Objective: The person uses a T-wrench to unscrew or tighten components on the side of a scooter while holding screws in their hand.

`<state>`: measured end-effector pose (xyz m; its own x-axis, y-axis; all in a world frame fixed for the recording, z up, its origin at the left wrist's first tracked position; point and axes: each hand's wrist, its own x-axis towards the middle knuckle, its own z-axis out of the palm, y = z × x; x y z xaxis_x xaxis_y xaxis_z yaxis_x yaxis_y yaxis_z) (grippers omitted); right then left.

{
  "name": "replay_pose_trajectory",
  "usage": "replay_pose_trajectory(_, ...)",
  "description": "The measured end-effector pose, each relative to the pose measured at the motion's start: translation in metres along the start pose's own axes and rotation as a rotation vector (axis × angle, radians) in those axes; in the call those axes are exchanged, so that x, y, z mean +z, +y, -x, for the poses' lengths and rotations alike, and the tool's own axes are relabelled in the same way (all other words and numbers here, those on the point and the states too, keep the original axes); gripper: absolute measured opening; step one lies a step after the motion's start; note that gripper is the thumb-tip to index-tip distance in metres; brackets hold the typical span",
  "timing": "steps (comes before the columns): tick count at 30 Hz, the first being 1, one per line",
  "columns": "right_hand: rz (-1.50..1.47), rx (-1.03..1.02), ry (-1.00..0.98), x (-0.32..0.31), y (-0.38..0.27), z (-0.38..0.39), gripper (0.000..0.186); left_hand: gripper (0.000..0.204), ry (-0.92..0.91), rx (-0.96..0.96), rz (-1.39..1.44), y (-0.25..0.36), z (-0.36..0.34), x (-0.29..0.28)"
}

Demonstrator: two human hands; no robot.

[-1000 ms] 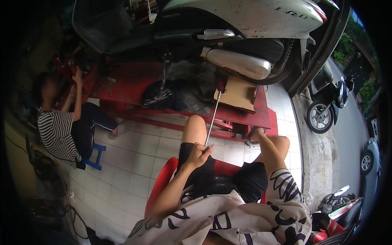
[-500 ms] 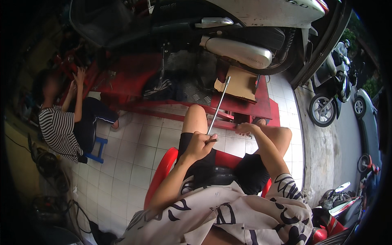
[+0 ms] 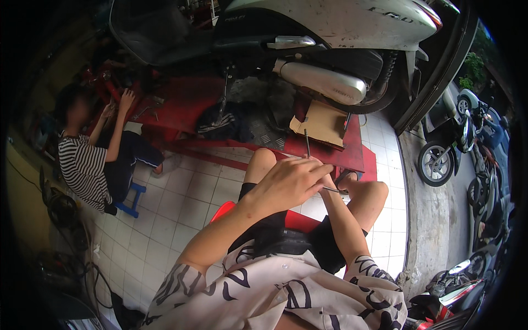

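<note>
In front of my knees my two hands come together. My left hand [image 3: 290, 180] lies over the right one, back upward, its fingers bent around a metal socket wrench [image 3: 307, 144]. One thin dark rod of the wrench rises above the knuckles, and another metal piece shows below the fingers, over my right wrist. My right hand [image 3: 326, 179] is mostly covered by the left, and its fingers are hidden. Beyond the hands, a motorbike [image 3: 322, 80] with a silver exhaust cover stands on a red lift platform [image 3: 352, 159].
An open cardboard box [image 3: 322, 124] and dark cloth [image 3: 209, 122] lie on the platform. At left, a person in a striped shirt [image 3: 82, 165] sits on a blue stool [image 3: 132, 201], hands raised to red parts. Parked motorbikes [image 3: 437, 162] line the right side. My seat [image 3: 223, 210] is red.
My left hand has moved right and up with the wrench, onto my right hand. The shiny long shaft no longer points up toward the box; a shorter dark rod shows there.
</note>
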<state>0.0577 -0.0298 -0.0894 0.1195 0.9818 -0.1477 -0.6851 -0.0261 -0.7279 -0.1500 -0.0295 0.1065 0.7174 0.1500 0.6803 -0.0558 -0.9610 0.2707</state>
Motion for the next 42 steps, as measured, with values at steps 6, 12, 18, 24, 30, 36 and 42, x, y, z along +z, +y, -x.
replay_pose_trajectory(6, -0.079, -0.024, -0.217, 0.019, -0.016, 0.003, 0.019, 0.025, 0.355, 0.308, -0.109, 0.091, -0.042, -0.103)
replay_pose_trajectory(12, -0.033, -0.068, -0.284, -0.018, -0.015, 0.009, 0.019, 0.021, 0.386, 0.460, 0.043, 0.111, -0.033, -0.080)
replay_pose_trajectory(18, -0.040, -0.068, -0.211, -0.011, -0.012, 0.008, 0.018, 0.017, 0.342, 0.482, 0.143, 0.112, -0.033, -0.065)
replay_pose_trajectory(24, -0.171, -0.113, -0.001, -0.010, -0.012, 0.006, 0.014, 0.015, 0.153, 0.281, 0.223, 0.067, -0.043, -0.037)
replay_pose_trajectory(30, -0.084, -0.251, -0.078, -0.006, -0.015, -0.003, 0.014, 0.022, 0.084, -0.614, 0.184, -0.076, 0.070, 0.061)
replay_pose_trajectory(36, -0.053, -0.233, -0.049, -0.002, -0.013, 0.000, 0.015, 0.023, 0.068, -1.268, 1.166, -0.071, 0.106, 0.085)
replay_pose_trajectory(42, 0.151, -0.188, -0.088, 0.012, 0.001, 0.007, 0.017, 0.026, 0.383, -0.972, 1.048, -0.048, 0.082, 0.086)
